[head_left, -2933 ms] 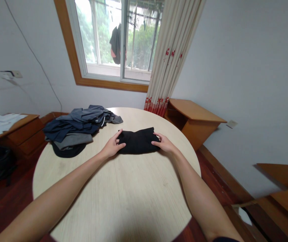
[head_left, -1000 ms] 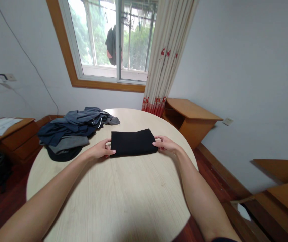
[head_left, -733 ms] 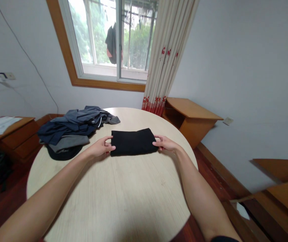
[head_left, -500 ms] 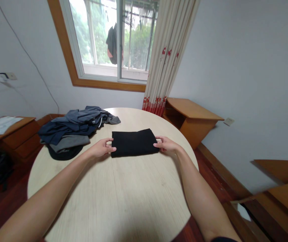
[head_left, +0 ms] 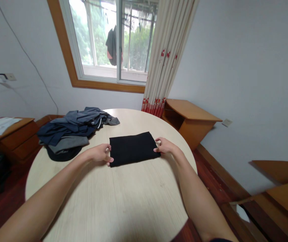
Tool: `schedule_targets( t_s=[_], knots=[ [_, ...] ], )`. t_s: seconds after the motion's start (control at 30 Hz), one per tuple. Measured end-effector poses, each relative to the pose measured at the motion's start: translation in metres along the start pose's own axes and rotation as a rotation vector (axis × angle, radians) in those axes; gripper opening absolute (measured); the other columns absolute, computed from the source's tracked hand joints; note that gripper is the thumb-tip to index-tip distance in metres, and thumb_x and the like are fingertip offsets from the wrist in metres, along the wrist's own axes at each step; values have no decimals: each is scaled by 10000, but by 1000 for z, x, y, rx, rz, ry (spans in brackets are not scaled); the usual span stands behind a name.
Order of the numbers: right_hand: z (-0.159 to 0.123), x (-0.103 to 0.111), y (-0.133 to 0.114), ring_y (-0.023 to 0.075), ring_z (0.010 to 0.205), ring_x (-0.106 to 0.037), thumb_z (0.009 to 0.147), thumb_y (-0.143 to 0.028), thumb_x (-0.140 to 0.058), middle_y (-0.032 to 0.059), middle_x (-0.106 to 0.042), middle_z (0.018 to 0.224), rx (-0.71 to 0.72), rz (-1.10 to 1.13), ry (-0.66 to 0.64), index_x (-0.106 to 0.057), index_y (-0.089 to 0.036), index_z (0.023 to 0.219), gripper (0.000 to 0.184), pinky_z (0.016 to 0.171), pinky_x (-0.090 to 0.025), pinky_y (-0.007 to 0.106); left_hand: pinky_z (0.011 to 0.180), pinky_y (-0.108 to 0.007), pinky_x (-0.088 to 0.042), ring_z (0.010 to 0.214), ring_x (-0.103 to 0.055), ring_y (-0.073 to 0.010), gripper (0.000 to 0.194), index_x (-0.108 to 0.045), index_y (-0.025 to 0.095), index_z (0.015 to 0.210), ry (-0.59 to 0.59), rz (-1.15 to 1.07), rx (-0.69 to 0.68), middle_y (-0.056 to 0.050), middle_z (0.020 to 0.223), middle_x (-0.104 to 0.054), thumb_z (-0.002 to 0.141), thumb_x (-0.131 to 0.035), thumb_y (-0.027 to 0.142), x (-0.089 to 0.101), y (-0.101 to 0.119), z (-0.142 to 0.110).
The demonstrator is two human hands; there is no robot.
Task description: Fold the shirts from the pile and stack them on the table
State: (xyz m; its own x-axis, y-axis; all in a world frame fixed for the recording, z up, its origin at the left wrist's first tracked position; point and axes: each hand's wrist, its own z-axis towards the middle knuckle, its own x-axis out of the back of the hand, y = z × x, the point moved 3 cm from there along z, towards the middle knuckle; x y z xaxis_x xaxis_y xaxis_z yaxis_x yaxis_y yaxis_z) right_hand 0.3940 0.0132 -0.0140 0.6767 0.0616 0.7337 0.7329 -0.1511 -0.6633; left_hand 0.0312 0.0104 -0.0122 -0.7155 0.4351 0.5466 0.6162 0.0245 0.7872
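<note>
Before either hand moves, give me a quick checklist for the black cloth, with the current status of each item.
1. Left hand at the cloth: ok, thumb over its left edge.
2. Right hand at the cloth: ok, thumb over its right edge.
3. Cloth wholly within the table top: ok.
4. Cloth apart from the clothes pile: ok, bare table between.
5. Cloth's underside smooth: cannot tell, hidden.

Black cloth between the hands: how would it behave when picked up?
The black cloth is probably floppy, as it looks like fabric; its middle may sag if lifted by the ends near the left hand and right hand. It seems unlikely to roll, lying nearly flat on the table.
</note>
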Motion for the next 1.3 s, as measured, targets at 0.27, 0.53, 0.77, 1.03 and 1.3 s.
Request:
schedule_targets(
  t_s=[0.27, 0.53, 0.77, 1.03, 1.3],
  knots=[
    [-17, -66, -81, 262, 1437, -378, 972, -386, -504, 108, -485, 1524, 724, -413, 141, -538, -206, 1421, 486, 1217, -173, 477, 1117, -483, -341, 1305, -524, -319, 454, -672, 198, 1214, 359, 551, -575, -129, 1356, -638, 933, -518, 520, -54, 55, -1],
    [22, -83, -57, 257, 1525, -220, 1018, -576, -309, 87, -318, 1625, 438, -540, 14, -373, -207, 1550, 651, 1232, -120, 493, 1194, -604, -156, 1540, -130, -337, 697, -370, 255, 1553, 211, 672, -328, -76, 1663, -213, 968, -347, 633, -59, 16, 25],
    [41, -61, -29, 286, 1520, -231, 1013, -618, -260, 121, -280, 1636, 208, -480, 24, -322, -193, 1569, 702, 1210, -164, 534, 1188, -607, -155, 1539, -121, -355, 780, -298, 244, 1583, 228, 628, -249, -102, 1676, -114, 946, -329, 692, -47, 2, 29],
    [22, -44, -28, 267, 1503, -278, 1051, -452, -259, 140, -327, 1614, 188, -489, 235, -388, -169, 1532, 573, 1212, -113, 570, 1202, -606, -96, 1543, -106, -346, 762, -305, 144, 1578, 363, 711, -225, -172, 1658, -145, 986, -286, 624, -47, 8, 16],
    [0, -64, -50, 247, 1524, -226, 1025, -517, -329, 92, -310, 1627, 432, -505, 33, -374, -216, 1548, 604, 1226, -132, 516, 1206, -604, -81, 1534, -146, -361, 935, -303, 240, 1582, 167, 802, -551, -139, 1654, -194, 838, -499, 773, -73, 16, 6]
  ],
)
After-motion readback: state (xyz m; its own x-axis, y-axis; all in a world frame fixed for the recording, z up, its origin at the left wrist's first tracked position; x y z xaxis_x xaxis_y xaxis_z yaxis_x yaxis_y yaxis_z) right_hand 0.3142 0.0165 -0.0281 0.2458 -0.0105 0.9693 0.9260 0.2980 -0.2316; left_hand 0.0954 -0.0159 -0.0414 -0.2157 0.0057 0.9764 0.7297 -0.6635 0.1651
